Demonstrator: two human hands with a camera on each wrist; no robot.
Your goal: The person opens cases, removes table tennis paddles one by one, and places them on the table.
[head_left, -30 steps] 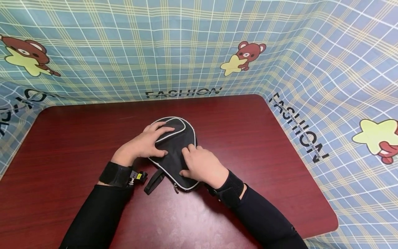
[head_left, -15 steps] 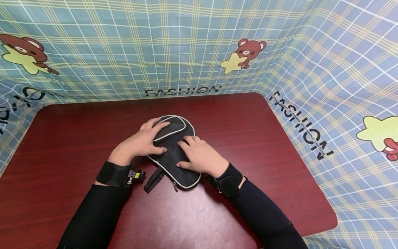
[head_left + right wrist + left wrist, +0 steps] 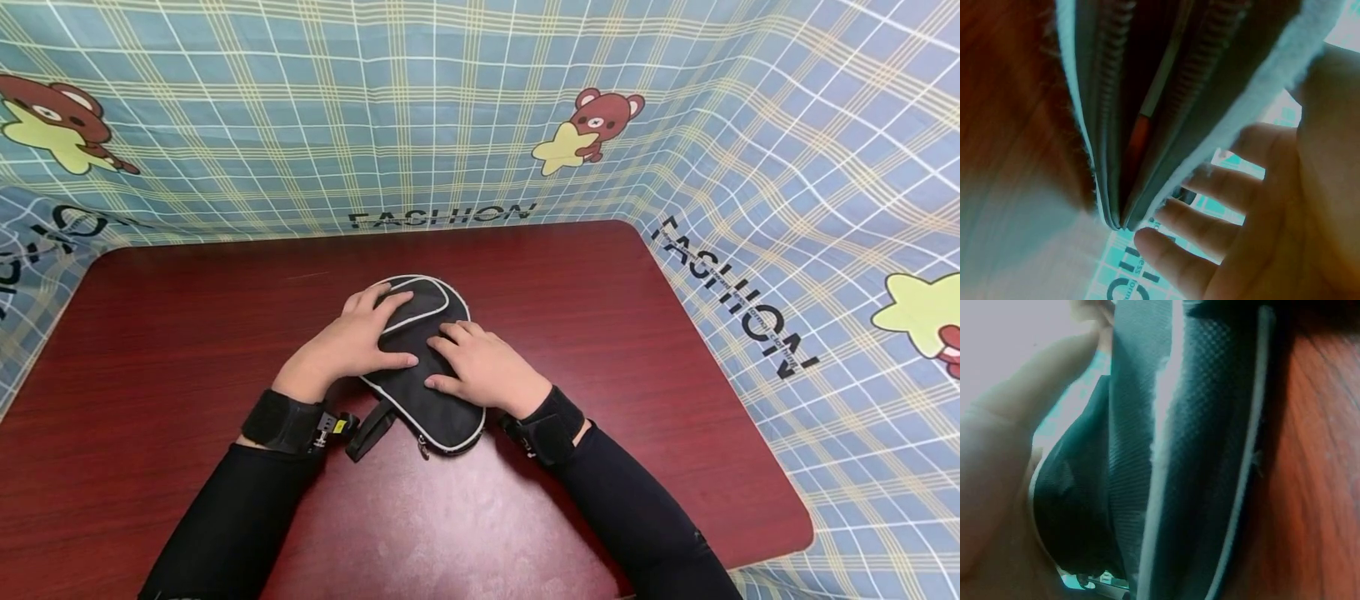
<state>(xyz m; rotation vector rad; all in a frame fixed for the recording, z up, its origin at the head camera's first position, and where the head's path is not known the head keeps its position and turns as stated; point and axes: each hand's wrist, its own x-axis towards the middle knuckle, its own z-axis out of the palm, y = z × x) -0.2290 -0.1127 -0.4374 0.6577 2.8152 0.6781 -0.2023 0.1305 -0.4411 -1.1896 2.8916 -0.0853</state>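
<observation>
A black zippered case (image 3: 450, 417) with white piping, shaped like a table tennis bat cover, lies on the table. My left hand (image 3: 352, 342) rests across its upper left part, fingers spread and thumb stretched over the middle. From the right, my right hand (image 3: 491, 367) lies on the case with relaxed fingers. In the right wrist view, the zipper teeth (image 3: 1113, 69) stand apart, and a thin edge of something red and pale (image 3: 1138, 140) shows inside. A wrist strap (image 3: 371, 432) sticks out at the lower left, near a zipper pull (image 3: 423, 447).
The dark red wooden table (image 3: 600, 333) has rounded corners. A blue checked cloth (image 3: 450, 108) with bears and lettering hangs behind it and along both sides.
My right hand has slid slightly up the case, and its fingers, curled near the right edge before, now lie straighter. The left hand has barely shifted; the case stays in place.
</observation>
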